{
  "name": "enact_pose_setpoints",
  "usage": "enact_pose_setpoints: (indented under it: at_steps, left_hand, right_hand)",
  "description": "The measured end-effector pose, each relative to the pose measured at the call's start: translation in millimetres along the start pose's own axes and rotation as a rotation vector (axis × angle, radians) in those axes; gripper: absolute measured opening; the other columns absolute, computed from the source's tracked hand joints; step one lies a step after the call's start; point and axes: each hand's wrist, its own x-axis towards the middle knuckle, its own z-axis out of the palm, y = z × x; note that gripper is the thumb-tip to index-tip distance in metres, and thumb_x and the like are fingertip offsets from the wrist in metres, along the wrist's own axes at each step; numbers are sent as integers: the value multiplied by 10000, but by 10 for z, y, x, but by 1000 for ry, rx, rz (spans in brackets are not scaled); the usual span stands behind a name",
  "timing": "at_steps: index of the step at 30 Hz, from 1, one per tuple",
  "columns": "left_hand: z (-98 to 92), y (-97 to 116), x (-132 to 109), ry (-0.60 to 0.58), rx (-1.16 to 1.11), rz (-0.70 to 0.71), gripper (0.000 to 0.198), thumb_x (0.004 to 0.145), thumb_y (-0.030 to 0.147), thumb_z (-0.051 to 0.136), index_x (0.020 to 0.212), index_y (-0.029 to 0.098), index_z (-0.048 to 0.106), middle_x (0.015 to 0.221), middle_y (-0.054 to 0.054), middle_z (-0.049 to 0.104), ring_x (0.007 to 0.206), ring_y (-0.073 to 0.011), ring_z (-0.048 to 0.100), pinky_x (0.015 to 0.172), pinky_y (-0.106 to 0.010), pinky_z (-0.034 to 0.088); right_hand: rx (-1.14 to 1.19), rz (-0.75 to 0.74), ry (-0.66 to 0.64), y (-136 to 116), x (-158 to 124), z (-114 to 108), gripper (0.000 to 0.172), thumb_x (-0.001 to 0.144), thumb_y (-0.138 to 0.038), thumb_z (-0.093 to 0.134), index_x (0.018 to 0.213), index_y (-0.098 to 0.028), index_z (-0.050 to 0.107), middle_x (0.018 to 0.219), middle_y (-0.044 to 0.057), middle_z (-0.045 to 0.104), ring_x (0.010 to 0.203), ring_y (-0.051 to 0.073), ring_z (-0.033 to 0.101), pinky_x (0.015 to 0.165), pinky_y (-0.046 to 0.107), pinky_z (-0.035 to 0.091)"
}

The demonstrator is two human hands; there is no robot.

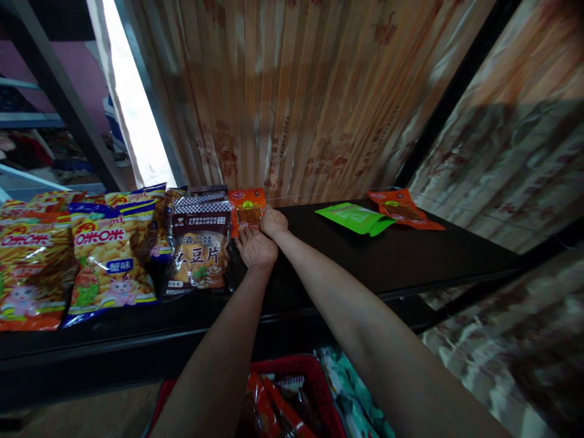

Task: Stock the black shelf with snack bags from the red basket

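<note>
Both my arms reach over a black shelf [410,255]. My left hand [254,246] lies back-up with its fingers on the lower edge of a small orange snack packet [247,210] standing at the shelf's rear. My right hand [274,221] is curled against the packet's right side, touching it. A brown bag of potato chips [201,249] stands just left of my hands. Further left lean blue and yellow snack bags [114,255] and orange ones [31,267].
A green packet [356,218] and another orange packet [404,208] lie flat at the shelf's right rear. A red basket [292,395] with orange packets sits below the shelf, teal packets [351,395] beside it. A patterned curtain hangs behind.
</note>
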Motion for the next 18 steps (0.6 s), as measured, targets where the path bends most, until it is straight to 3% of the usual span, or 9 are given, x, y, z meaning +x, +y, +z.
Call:
enact_pose_setpoints:
  at_steps: [11,18]
  left_hand:
    - [-10,9,-10,-35,11,6,521,903,258,294,1334,36,486,1456,-152,433,1396,-272,303,1149,-432,206]
    - [17,-31,-12,-4,14,23,515,878,232,326,1322,38,499,1457,-163,427,1397,-277,301,1146,-438,218]
  right_hand:
    - [-37,-5,63,60,-2,65,323,886,-331,488,1155,-188,596,1187,127,621,1121,268,550,866,340,461]
    - [16,15,58,80,-127,-63,307,877,-342,501,1134,-230,624,1230,118,565,1157,273,492,894,342,441]
